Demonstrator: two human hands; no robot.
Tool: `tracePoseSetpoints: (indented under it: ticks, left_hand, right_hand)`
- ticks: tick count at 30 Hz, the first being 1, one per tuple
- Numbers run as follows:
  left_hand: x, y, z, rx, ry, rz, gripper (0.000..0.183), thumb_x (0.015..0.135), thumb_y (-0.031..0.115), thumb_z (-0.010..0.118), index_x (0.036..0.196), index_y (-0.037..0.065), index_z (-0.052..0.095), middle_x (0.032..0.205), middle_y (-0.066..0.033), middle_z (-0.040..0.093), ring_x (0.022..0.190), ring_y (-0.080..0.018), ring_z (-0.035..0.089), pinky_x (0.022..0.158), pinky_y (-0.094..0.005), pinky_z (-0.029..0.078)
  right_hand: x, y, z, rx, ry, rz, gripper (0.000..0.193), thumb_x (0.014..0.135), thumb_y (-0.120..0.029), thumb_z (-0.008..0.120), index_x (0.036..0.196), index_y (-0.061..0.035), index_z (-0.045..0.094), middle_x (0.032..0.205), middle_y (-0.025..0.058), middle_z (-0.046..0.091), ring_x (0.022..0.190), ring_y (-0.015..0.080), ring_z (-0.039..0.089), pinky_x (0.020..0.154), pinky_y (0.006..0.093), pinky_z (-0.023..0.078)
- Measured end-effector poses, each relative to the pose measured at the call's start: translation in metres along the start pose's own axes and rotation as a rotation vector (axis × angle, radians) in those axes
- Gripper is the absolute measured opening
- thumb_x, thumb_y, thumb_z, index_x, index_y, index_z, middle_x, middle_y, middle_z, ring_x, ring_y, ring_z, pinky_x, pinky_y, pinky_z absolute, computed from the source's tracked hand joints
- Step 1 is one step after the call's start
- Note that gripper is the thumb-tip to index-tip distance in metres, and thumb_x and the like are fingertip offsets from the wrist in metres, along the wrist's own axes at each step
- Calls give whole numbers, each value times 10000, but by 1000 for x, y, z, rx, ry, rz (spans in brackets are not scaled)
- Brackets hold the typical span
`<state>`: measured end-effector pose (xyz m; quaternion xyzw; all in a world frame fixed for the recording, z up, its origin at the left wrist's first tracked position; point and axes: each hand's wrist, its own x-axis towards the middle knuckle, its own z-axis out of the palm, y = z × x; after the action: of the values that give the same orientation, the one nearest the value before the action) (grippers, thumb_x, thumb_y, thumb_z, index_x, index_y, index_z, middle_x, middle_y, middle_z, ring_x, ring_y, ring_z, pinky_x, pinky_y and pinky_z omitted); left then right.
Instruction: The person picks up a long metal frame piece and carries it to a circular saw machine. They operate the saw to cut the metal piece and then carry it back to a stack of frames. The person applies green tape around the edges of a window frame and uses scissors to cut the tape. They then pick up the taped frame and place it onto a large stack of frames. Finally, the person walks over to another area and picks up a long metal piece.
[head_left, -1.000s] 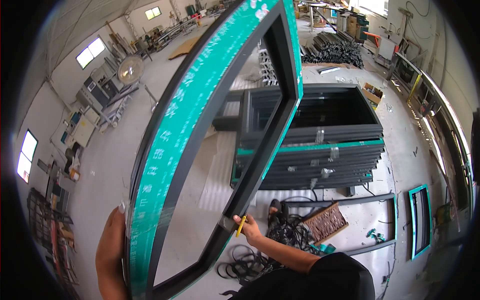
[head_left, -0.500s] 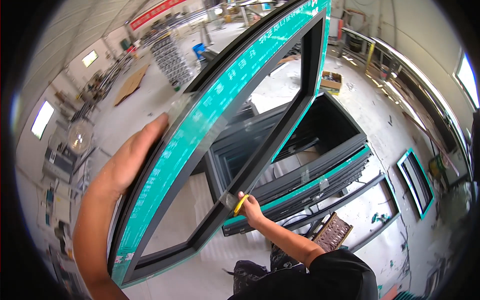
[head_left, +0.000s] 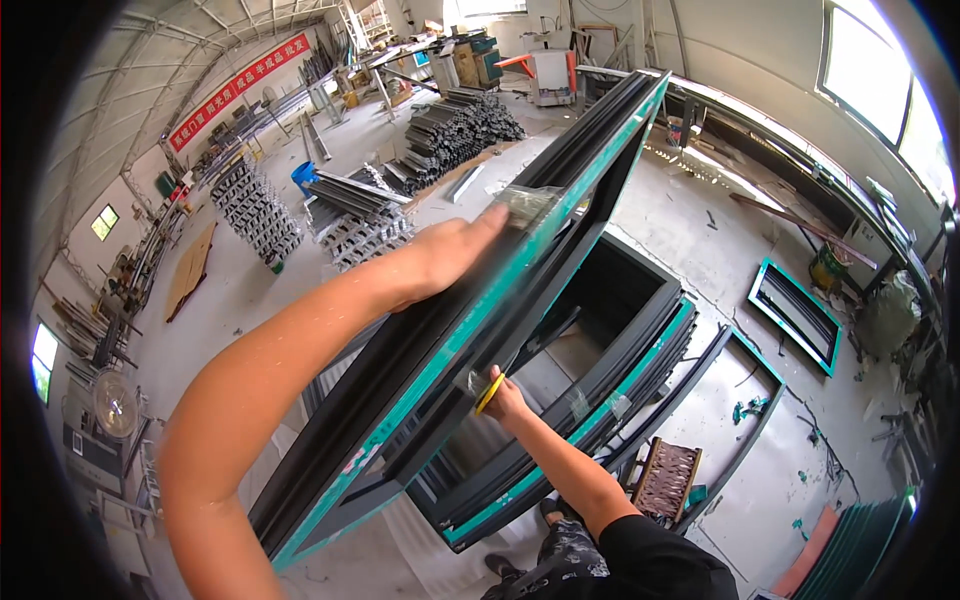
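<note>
A large dark window frame (head_left: 400, 415) with green film on its face stands tilted in front of me. High on its black outer edge, my left hand (head_left: 445, 260) grips it beside a patch of clear tape (head_left: 528, 204). My right hand (head_left: 508, 400) is closed around a slim yellow tool (head_left: 489, 393), its exact kind unclear, at the frame's inner bar. Another piece of clear tape (head_left: 470, 382) is at that bar, by my right fingertips. Behind and below lies a stack of dark frames (head_left: 560, 440) with a green-filmed edge.
A stool with a woven brown seat (head_left: 668, 480) stands right of the stack. A smaller green-edged frame (head_left: 797, 318) lies on the floor at right. Bundled metal profiles (head_left: 455, 135) and a blue bucket (head_left: 304, 176) are farther back. A fan (head_left: 115, 403) stands at left.
The window frame has turned more edge-on and its top has come lower. My left hand has moved up and right with it. My right hand keeps the yellow tool at the bar.
</note>
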<state>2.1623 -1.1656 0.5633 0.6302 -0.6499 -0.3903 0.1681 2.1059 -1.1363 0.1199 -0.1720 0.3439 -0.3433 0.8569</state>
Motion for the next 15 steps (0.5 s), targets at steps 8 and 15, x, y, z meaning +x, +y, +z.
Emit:
tracePoseSetpoints:
  ticks: [8,15]
  left_hand:
    - [66,-5,30,271,-21,37,818,979,684,330,1085,-70,629,992,-144,671,938,-189,606,864,-333,481]
    - [16,-35,89,135,-154,108,733,943,630,508,1087,-85,577,1012,-243,660,991,-259,632,875,-394,490]
  right_hand:
    - [34,-35,13,111,274,-134,468,907,-521,657,990,-83,513,723,78,617,548,216,613,449,333,462]
    - [-183,-100,-34,312,238,-561,384,959,-339,618,1181,-56,488,992,246,666,858,339,685,783,468,574]
